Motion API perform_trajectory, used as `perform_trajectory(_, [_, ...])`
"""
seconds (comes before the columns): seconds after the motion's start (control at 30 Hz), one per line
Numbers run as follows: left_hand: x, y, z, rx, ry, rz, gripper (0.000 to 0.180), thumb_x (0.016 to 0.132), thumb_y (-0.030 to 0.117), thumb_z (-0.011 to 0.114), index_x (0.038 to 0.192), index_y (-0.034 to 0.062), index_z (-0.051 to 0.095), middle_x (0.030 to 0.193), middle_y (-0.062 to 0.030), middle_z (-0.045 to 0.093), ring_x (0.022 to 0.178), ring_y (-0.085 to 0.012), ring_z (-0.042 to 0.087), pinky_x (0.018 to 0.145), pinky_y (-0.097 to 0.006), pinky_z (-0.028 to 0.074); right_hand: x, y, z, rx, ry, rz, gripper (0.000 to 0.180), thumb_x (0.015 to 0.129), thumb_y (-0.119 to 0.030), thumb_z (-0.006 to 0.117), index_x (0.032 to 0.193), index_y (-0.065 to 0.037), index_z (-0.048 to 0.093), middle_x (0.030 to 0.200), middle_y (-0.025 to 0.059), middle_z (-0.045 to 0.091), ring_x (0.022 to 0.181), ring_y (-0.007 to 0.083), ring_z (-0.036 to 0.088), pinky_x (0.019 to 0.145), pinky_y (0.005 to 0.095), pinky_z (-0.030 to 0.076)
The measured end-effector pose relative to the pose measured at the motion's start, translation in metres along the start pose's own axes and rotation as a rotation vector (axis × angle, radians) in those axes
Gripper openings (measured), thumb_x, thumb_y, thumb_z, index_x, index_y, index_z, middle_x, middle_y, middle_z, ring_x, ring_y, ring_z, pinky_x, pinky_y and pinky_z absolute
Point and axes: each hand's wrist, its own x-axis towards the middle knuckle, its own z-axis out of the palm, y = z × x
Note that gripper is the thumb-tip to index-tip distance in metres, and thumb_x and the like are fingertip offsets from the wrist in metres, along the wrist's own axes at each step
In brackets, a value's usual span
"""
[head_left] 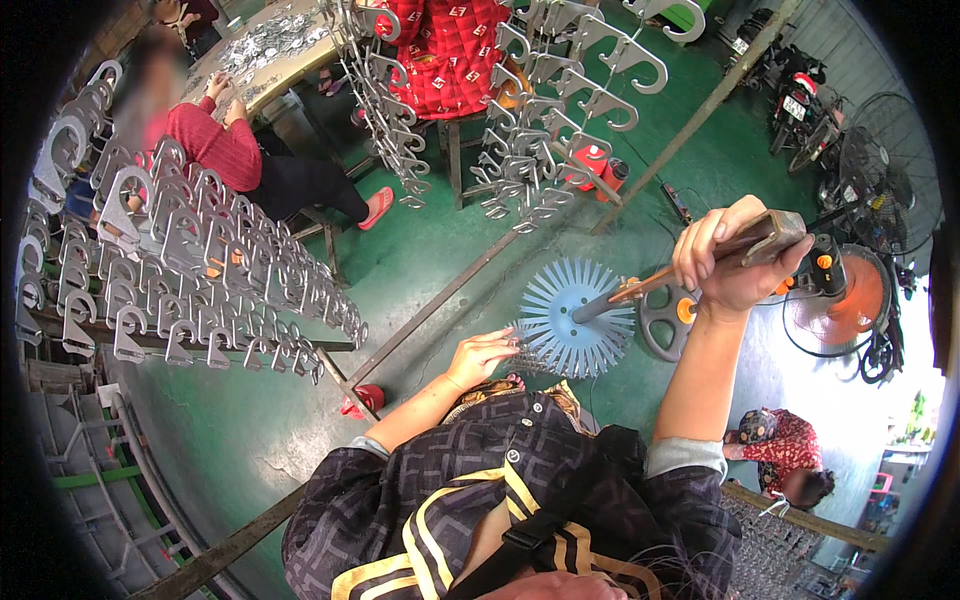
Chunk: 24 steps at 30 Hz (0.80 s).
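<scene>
My right hand (735, 265) is raised at the right, its fingers wrapped round the end of a worn metal bar (768, 240). A rust-brown rod (640, 285) slopes from that hand toward a grey post at the middle of a blue slotted disc (552, 330). Beside the disc's left edge is my left hand (482, 358), fingers drawn together. Small grey metal pieces (535, 362) lie by its fingertips; what the fingers hold, if anything, is too small to make out.
Racks of hanging metal hooks (215, 250) crowd the left, with more hook strings (540, 130) ahead. A rail (430, 300) crosses the green floor. An orange fan (850, 300) stands at right. One person (220, 150) sits at a parts-covered table (270, 55); another (785, 455) is lower right.
</scene>
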Motion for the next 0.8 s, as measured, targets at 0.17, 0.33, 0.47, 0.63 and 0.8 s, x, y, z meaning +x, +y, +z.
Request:
perform_trajectory(0.17, [-0.004,-0.003,-0.003,0.000,0.025,-0.003,0.021,0.069,-0.005,0.064,0.087,0.0058,0.068,0.091,-0.0088,0.068,0.095,-0.0248,0.063,0.080,-0.032,0.051,-0.002,-0.002,0.000,-0.007,0.020,-0.003,0.082,0.078,-0.076,0.026,0.078,0.002,0.047,0.048,0.0103,0.043,0.034,0.0190,0.041,0.032,0.0300,0.036])
perform_trajectory(0.33, [-0.007,-0.006,-0.010,0.011,0.029,-0.003,0.019,0.070,-0.003,0.063,0.086,0.0050,0.067,0.088,-0.0090,0.068,0.083,-0.0242,0.065,0.073,-0.033,0.051,-0.002,-0.002,0.001,-0.021,0.029,-0.007,0.081,0.078,-0.076,0.026,0.077,0.002,0.047,0.047,0.0105,0.043,0.034,0.0190,0.041,0.032,0.0301,0.036])
perform_trajectory(0.47, [-0.004,-0.007,-0.014,0.054,0.040,-0.013,0.020,0.069,-0.003,0.063,0.086,0.0054,0.067,0.087,-0.0090,0.067,0.081,-0.0232,0.065,0.073,-0.033,0.050,-0.003,-0.003,0.002,-0.024,0.019,-0.005,0.081,0.078,-0.076,0.025,0.077,0.002,0.047,0.047,0.0104,0.043,0.033,0.0192,0.041,0.032,0.0301,0.035])
perform_trajectory(0.63, [0.003,-0.008,-0.013,0.113,0.030,0.022,0.021,0.068,-0.002,0.064,0.086,0.0075,0.068,0.084,-0.0070,0.067,0.079,-0.0223,0.065,0.072,-0.033,0.050,-0.004,-0.002,0.004,-0.009,-0.004,-0.003,0.081,0.078,-0.076,0.024,0.077,0.002,0.046,0.047,0.0103,0.043,0.033,0.0195,0.041,0.031,0.0300,0.035])
perform_trajectory(0.8, [0.008,-0.013,-0.007,0.154,-0.026,0.091,0.023,0.067,-0.001,0.065,0.087,0.0105,0.068,0.085,-0.0048,0.067,0.080,-0.0204,0.064,0.071,-0.032,0.050,-0.003,-0.001,0.010,-0.046,-0.022,-0.047,0.072,0.085,-0.068,0.026,0.074,0.000,0.045,0.043,0.0099,0.041,0.028,0.0159,0.034,0.027,0.0279,0.033])
